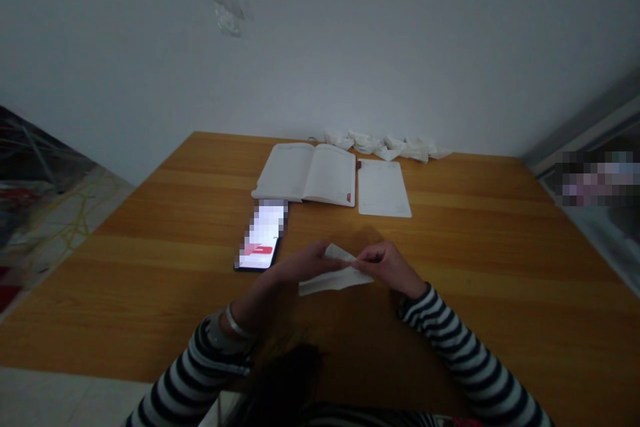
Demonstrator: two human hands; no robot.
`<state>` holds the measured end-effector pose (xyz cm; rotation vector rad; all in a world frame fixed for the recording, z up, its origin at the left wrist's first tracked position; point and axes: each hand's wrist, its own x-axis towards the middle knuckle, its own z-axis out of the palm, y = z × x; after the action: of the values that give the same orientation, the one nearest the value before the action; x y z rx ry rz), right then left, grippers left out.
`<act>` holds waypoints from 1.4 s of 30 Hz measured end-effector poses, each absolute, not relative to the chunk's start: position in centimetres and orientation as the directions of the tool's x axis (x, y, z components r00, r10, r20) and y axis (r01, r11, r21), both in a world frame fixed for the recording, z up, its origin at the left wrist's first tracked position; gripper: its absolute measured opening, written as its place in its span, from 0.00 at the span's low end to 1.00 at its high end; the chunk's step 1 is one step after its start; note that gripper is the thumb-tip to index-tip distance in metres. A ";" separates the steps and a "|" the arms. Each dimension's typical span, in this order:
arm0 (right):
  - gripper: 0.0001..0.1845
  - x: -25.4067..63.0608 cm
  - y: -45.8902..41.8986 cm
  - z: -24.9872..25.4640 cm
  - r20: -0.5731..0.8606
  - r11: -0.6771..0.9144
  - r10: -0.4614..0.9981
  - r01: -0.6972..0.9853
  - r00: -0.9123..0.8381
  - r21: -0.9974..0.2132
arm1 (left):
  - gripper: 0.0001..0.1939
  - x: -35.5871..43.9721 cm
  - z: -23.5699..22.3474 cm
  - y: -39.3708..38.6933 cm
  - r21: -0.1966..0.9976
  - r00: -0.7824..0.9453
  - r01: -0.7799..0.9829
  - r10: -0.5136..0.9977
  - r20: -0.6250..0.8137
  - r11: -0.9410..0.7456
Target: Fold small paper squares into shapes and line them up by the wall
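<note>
Paper [334, 278], a white piece already folded into a long narrow shape, hangs between my two hands just above the wooden table [500, 260], near its front edge. Going from the left: my phone [261, 240] lies face up with its screen lit, close beside my left hand [300, 267]. That hand pinches the paper's left part, with the fingers curled over the upper flap. I judge that a wide sweep of this wrist could knock the phone or push it along the table. In the middle, the paper is thin and already creased; if my two pinches pull apart too hard, or the edges sit unevenly when I press, I think it could tear or take a crooked fold. My right hand [387, 265] grips the right end between thumb and fingertips, closed on the paper. If that pinch loosens, I expect the flap to spring open. Farther back lie an open notebook [306, 173], a loose sheet [383, 188] just to its right, and a row of small folded white paper pieces [385, 145] along the wall, well apart from my hands. The light is dim, so I could misjudge the fine edges.
</note>
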<state>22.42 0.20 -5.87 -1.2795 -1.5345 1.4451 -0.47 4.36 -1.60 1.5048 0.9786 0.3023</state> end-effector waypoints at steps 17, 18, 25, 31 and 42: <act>0.20 23.6 0.8 -5.0 -0.158 -0.161 0.983 -0.023 -0.098 -0.987 | 0.19 -1.2 -2.8 5.9 0.904 0.486 0.174 0.765 -0.423 0.389; 0.19 23.5 0.8 -5.0 -0.165 -0.172 0.978 -0.049 -0.127 -0.984 | 0.19 -1.0 -2.8 5.8 0.905 0.468 0.158 0.777 -0.420 0.395; 0.22 22.4 0.3 -5.3 -0.235 -0.252 0.947 -0.055 -0.219 -0.966 | 0.20 0.0 -2.3 4.8 0.891 0.551 0.117 0.717 -0.426 0.439; 0.23 22.5 0.4 -5.5 -0.276 -0.284 0.953 -0.055 -0.120 -0.957 | 0.23 0.3 -1.9 4.3 0.929 0.531 0.119 0.768 -0.358 0.351; 0.23 22.6 0.4 -4.8 -0.313 -0.325 0.941 -0.087 -0.131 -0.942 | 0.21 0.8 -3.0 4.3 0.927 0.505 0.011 0.798 -0.329 0.376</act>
<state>22.57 0.37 -4.77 -1.3025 -1.0399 1.5841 0.77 4.27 -3.03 1.0771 0.9188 0.6063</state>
